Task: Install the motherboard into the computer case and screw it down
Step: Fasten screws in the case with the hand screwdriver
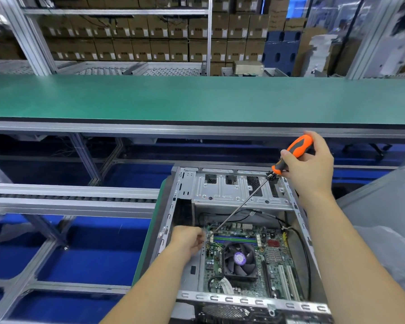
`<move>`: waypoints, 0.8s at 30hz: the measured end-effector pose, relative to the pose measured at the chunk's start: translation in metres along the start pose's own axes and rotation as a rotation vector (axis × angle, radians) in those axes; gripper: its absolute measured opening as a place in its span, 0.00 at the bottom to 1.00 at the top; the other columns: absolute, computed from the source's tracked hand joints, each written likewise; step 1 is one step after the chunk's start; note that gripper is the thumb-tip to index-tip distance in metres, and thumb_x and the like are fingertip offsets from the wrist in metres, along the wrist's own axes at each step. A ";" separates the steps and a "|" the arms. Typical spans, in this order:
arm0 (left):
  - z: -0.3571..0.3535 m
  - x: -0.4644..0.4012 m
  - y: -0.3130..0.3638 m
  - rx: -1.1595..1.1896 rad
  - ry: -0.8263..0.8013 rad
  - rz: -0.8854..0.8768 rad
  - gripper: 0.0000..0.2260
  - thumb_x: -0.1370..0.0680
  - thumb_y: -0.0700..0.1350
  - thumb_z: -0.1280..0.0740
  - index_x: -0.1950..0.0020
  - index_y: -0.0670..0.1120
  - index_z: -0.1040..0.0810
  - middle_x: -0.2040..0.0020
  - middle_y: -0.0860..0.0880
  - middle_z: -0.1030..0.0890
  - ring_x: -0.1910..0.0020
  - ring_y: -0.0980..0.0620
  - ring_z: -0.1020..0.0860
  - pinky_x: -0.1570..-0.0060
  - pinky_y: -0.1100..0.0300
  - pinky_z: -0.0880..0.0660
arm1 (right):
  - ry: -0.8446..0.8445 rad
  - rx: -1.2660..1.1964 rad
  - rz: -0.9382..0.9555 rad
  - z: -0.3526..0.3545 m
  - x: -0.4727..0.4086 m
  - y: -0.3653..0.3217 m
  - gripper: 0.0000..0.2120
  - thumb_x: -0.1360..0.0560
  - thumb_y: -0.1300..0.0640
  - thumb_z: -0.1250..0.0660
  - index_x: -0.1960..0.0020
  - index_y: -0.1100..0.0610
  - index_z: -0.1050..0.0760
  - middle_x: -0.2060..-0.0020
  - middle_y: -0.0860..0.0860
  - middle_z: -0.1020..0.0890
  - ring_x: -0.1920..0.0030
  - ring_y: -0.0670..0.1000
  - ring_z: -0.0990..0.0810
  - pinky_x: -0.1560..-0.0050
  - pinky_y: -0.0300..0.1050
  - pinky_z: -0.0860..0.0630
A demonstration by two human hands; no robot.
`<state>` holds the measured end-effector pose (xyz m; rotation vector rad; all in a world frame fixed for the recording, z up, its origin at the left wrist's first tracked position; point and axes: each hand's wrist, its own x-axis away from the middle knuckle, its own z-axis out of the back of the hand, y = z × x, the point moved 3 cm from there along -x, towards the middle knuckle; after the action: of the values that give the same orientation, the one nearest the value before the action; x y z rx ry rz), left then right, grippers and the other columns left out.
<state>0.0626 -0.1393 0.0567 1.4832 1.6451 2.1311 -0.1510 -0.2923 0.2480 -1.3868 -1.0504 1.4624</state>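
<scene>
— Where's the motherboard (250,258)?
— Flat inside the computer case (297,230). Right hand (310,167) grips the screwdriver (290,155), fingers wrapped round its handle, tip at the board's far-left corner.
— Left hand (187,240)?
— Curled beside that corner; whether it holds anything, I can't tell.
— Handling?
— Probably stiff, fragile; hold its edges.

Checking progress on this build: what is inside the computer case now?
The motherboard with its fan lies in the computer case, cables above it. What lies under the board is hidden.
</scene>
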 end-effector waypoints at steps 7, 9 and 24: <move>-0.001 -0.004 -0.011 0.032 -0.118 0.168 0.06 0.19 0.31 0.39 0.45 0.37 0.24 0.54 0.41 0.16 0.57 0.47 0.20 0.55 0.53 0.22 | 0.075 -0.030 0.004 0.008 0.003 0.002 0.26 0.24 0.68 0.29 0.32 0.47 0.29 0.65 0.48 0.15 0.64 0.48 0.14 0.66 0.44 0.17; -0.002 -0.005 -0.012 0.069 -0.153 0.209 0.06 0.19 0.32 0.40 0.44 0.37 0.25 0.53 0.40 0.15 0.55 0.45 0.20 0.50 0.50 0.22 | 0.085 -0.023 0.009 0.010 0.004 0.002 0.26 0.24 0.67 0.29 0.33 0.47 0.29 0.66 0.46 0.16 0.64 0.48 0.14 0.66 0.44 0.17; -0.009 -0.008 -0.015 0.190 -0.228 0.272 0.08 0.16 0.34 0.44 0.38 0.36 0.29 0.51 0.39 0.16 0.49 0.44 0.20 0.41 0.49 0.25 | 0.076 0.031 0.005 0.009 0.004 0.005 0.26 0.24 0.64 0.27 0.33 0.44 0.29 0.52 0.56 0.16 0.57 0.52 0.13 0.63 0.48 0.15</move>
<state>0.0539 -0.1435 0.0402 2.0262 1.6843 1.8721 -0.1603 -0.2904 0.2423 -1.4126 -0.9729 1.4123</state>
